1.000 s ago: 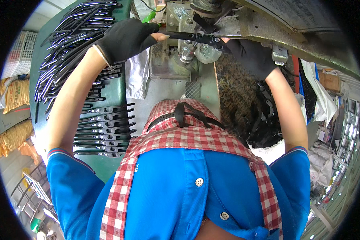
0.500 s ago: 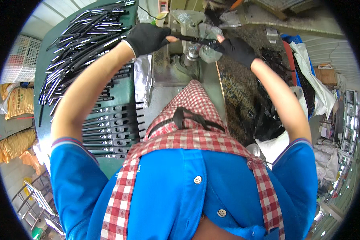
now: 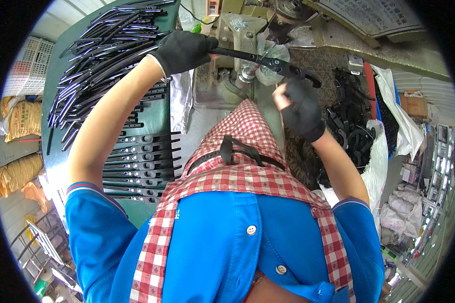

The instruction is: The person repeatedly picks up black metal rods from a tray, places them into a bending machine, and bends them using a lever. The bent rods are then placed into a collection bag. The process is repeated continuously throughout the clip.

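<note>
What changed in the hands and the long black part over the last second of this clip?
The right hand has let go of the black bar and drawn back toward the body, closed loosely just below the bar's end. The left hand keeps its grip on the bar's other end, holding it across the machine. The black strips on the green table lie as before.

A dark green worktable (image 3: 156,113) fills the left side, straight edges bending with the lens. Past its left edge stand yellow woven sacks (image 3: 20,121) and a white lattice crate (image 3: 28,68) on a grey floor (image 3: 7,156). At top right lies a grey board (image 3: 374,15) (its surface worn and marked). To the right hang white plastic sheets (image 3: 394,121), with a cardboard box (image 3: 414,103) and metal shelving (image 3: 432,166) beyond. Daylight is bright and even.
</note>
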The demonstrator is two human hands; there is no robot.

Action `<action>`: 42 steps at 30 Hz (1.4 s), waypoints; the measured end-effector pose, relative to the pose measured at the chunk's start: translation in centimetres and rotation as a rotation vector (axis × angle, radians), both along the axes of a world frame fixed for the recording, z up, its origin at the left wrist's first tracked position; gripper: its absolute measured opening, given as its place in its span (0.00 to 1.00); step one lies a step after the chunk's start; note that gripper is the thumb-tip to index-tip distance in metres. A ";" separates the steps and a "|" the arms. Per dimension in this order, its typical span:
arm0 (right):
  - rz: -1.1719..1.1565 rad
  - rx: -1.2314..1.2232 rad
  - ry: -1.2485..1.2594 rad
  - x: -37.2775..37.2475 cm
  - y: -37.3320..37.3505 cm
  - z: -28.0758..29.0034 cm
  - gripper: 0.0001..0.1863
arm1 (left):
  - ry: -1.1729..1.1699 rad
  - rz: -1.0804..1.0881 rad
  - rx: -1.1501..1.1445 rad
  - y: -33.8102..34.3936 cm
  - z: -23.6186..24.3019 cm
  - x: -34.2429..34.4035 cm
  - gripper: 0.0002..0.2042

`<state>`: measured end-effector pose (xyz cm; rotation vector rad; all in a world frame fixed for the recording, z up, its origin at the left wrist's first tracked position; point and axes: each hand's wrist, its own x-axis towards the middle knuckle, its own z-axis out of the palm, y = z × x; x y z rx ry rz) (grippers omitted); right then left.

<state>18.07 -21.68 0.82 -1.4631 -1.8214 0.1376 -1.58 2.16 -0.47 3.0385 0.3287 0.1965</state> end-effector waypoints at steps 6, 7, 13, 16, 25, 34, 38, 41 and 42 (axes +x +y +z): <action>0.015 -0.396 0.135 1.3 0.6 -5.0 0.05 | 0.003 0.025 -0.050 -0.1 0.4 -0.3 0.14; -0.008 -0.445 0.194 1.3 0.9 -5.1 0.05 | -0.001 0.018 -0.051 0.0 0.4 -0.4 0.16; -0.059 -0.500 0.227 2.3 1.9 -8.1 0.05 | -0.065 0.028 -0.072 -1.1 1.3 0.2 0.21; -0.127 -0.499 0.184 3.1 2.5 -10.0 0.08 | -0.283 -0.070 -0.105 -2.1 0.9 1.2 0.22; -0.385 -0.527 -0.106 8.0 6.6 -14.7 0.15 | -0.068 0.144 -0.207 -5.6 1.4 -9.6 0.15; -0.286 -0.565 -0.386 11.8 10.3 -19.0 0.16 | 0.212 0.672 -0.301 -12.4 -4.3 -34.0 0.09; -0.363 -0.645 -0.331 10.4 10.4 -17.9 0.16 | 0.476 0.838 -0.276 -18.0 -4.7 -37.2 0.08; -0.409 -0.627 -0.449 10.6 10.4 -19.1 0.15 | 0.412 0.923 -0.247 -20.5 -6.5 -39.1 0.09; -0.389 -0.618 -0.411 10.8 10.3 -19.1 0.15 | 0.366 0.927 -0.196 -20.8 -6.9 -39.2 0.09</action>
